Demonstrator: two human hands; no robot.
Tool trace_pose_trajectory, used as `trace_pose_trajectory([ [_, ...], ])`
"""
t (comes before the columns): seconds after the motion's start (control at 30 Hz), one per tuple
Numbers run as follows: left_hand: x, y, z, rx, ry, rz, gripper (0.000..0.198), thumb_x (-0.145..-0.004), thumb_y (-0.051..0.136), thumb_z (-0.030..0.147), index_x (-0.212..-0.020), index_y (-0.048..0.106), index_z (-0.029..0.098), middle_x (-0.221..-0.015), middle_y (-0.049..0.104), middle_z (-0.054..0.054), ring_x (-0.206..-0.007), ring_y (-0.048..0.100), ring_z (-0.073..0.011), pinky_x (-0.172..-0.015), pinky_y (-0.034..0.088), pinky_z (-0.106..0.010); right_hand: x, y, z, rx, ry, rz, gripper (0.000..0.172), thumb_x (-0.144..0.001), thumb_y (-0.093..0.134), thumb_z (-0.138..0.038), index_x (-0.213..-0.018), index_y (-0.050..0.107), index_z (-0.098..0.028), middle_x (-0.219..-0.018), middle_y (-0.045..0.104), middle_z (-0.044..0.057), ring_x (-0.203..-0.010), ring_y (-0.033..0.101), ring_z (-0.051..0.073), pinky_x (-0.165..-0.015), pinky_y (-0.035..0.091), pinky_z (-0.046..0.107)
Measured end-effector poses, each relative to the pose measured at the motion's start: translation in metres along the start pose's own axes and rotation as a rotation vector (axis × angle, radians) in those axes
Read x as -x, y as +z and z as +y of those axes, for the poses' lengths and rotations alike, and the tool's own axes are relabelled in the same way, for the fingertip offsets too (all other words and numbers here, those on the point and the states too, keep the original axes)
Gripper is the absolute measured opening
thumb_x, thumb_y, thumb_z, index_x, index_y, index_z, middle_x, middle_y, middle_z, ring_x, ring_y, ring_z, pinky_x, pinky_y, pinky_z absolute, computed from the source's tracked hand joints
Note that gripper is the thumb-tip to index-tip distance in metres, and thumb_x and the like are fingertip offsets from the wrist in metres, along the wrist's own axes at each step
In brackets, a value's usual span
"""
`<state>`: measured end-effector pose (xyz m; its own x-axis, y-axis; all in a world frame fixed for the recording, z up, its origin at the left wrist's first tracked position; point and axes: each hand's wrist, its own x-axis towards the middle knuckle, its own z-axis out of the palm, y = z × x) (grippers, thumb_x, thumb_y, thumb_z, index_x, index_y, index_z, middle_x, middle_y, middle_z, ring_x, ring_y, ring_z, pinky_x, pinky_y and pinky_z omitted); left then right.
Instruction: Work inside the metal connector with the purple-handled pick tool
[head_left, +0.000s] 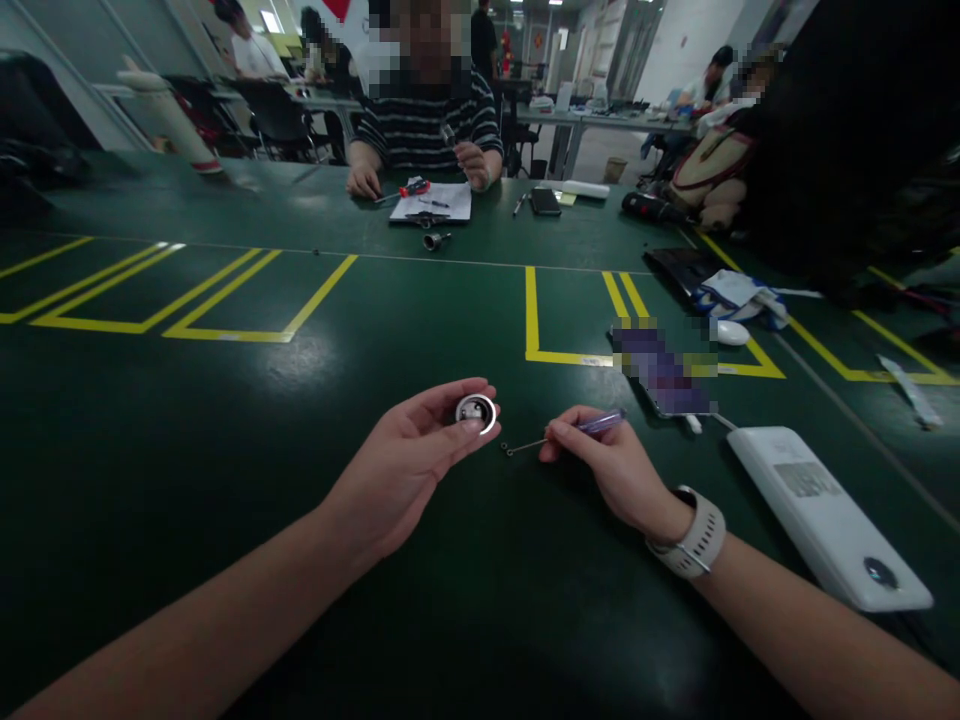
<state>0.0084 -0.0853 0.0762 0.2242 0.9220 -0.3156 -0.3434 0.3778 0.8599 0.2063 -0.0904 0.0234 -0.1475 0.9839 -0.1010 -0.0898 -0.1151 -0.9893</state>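
My left hand (409, 455) holds a small round silver metal part (476, 411) between thumb and fingertips, its open face turned up. My right hand (607, 462), with a pale watch on the wrist, pinches a small screwdriver with a purple handle (596, 424). The thin shaft points left and its tip (510, 450) rests on the dark green table (225, 450), next to a tiny dark piece, a short way right of the silver part.
A white power bank (825, 515) lies at the right, a phone (667, 375) and white mouse (731, 332) beyond it. Yellow tape lines (532, 310) cross the table. Opposite, a person in a striped top (424, 125) handles small parts over a white sheet (435, 200).
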Motion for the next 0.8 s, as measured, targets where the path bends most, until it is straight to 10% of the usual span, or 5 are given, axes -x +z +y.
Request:
trace_pose_trajectory([
  [0.37,0.004,-0.010,-0.018,-0.121,0.054,0.020,0.031,-0.067,0.072,0.019,-0.097,0.066,0.018,-0.103,0.068,-0.006,-0.095,0.064,-0.0227,-0.088,0.051,-0.038,0.005,0.003,0.000,0.342,-0.091,0.003,0.021,-0.084,0.054,-0.036,-0.075,0.059,-0.017,-0.066,0.063,0.002,-0.064,0.059,0.015,-0.061,0.046,0.029],
  [0.57,0.004,-0.018,-0.023,-0.250,0.026,0.048,0.038,-0.068,0.070,0.017,-0.105,0.064,0.020,-0.105,0.067,-0.005,-0.100,0.061,-0.0204,-0.093,0.047,-0.034,0.020,0.011,-0.010,0.809,-0.432,-0.106,0.015,-0.084,0.051,-0.019,-0.069,0.055,-0.018,-0.063,0.056,0.000,-0.063,0.054,0.016,-0.079,0.045,0.039],
  [0.8,0.003,-0.021,-0.027,-0.307,-0.008,0.037,0.038,-0.067,0.069,0.016,-0.104,0.065,0.021,-0.104,0.068,-0.005,-0.100,0.061,-0.0206,-0.092,0.047,-0.033,0.027,0.010,0.000,0.688,-0.619,-0.103,0.011,-0.081,0.050,-0.012,-0.078,0.054,-0.021,-0.067,0.059,0.000,-0.064,0.057,0.016,-0.088,0.044,0.044],
])
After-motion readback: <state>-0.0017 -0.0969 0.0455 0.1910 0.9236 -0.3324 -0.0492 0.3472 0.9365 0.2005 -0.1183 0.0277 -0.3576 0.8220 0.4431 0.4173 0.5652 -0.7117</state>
